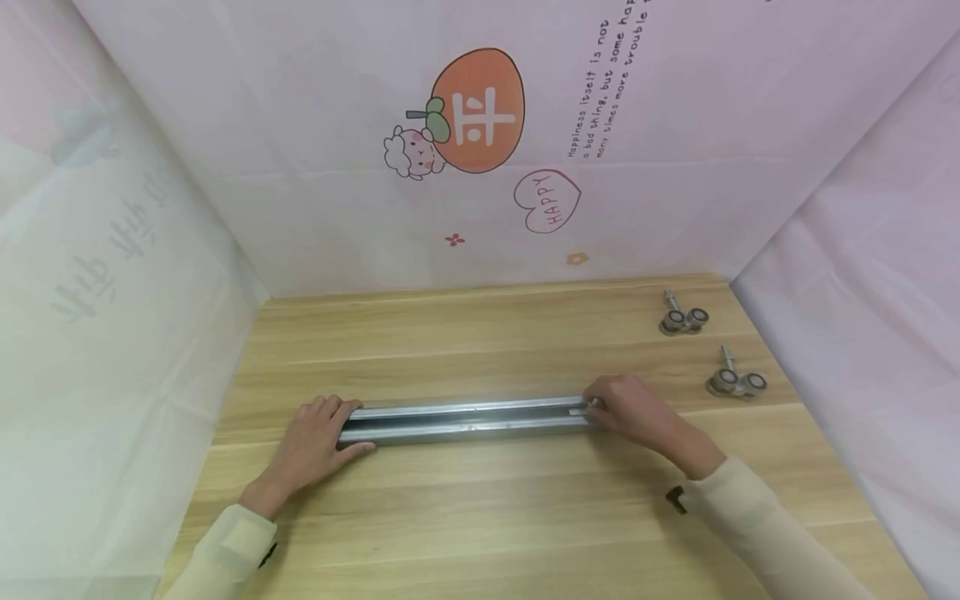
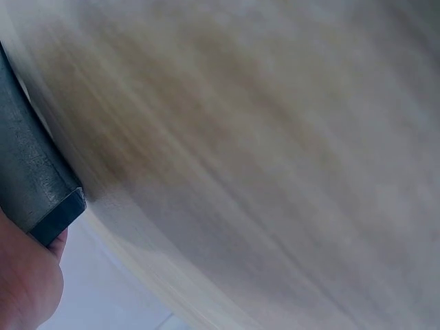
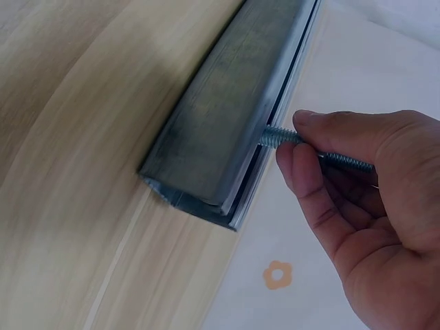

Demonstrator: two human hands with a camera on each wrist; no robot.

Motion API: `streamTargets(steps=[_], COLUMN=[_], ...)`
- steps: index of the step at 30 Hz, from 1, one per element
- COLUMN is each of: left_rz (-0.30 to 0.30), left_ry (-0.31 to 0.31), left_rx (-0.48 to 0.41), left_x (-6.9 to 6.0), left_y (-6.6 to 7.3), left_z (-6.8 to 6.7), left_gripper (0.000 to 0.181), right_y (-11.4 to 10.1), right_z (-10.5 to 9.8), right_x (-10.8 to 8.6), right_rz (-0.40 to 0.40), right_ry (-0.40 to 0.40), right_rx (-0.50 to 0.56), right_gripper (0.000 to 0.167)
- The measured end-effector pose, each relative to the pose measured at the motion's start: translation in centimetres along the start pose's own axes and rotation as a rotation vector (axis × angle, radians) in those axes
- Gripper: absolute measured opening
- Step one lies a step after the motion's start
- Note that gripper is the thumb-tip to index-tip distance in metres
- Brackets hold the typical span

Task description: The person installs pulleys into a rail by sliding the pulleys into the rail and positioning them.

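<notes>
A metal rail (image 1: pixel 472 417) lies across the wooden table, its slotted side up. Around its left end my left hand (image 1: pixel 311 446) is curled, the thumb along the near side; the left wrist view shows part of that hand (image 2: pixel 26 278) against the rail's end (image 2: pixel 34 158). At the other end my right hand (image 1: pixel 637 417) pinches a threaded bolt. In the right wrist view the bolt (image 3: pixel 278 137) stands out of the slot of the rail (image 3: pixel 213 110), between thumb and fingers of my right hand (image 3: pixel 378 199). What the bolt joins inside the rail is hidden.
Two roller trolleys with upright bolts rest on the table at the right, one farther back (image 1: pixel 684 321), one nearer (image 1: pixel 737 383). Pale printed cloth (image 1: pixel 337 217) hangs behind the table and at both sides. The wooden table (image 1: pixel 450 525) extends in front of the rail.
</notes>
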State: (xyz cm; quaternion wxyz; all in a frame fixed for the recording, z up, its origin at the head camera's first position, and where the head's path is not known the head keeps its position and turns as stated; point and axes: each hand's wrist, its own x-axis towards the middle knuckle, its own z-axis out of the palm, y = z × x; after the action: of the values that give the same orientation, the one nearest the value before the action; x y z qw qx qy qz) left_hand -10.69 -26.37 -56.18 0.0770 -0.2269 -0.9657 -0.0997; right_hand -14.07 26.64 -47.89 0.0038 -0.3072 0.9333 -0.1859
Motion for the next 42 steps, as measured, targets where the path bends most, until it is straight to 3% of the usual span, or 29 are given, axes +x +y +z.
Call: streamTargets(steps=[20, 42], left_rz=[0.002, 0.006], left_ry=[0.001, 0.008], left_rx=[0.013, 0.005], left_x=[0.2, 0.1], left_y=[0.0, -0.2], left_z=[0.0, 0.2], left_gripper=[0.072, 0.073], right_y=[-2.4, -2.4], right_z=[0.7, 1.3], right_x=[1.4, 1.3], right_rz=[-0.004, 0.015], right_ry=[-0.003, 0.026], right_rx=[0.008, 0.009], right_gripper=[0.012, 0.014])
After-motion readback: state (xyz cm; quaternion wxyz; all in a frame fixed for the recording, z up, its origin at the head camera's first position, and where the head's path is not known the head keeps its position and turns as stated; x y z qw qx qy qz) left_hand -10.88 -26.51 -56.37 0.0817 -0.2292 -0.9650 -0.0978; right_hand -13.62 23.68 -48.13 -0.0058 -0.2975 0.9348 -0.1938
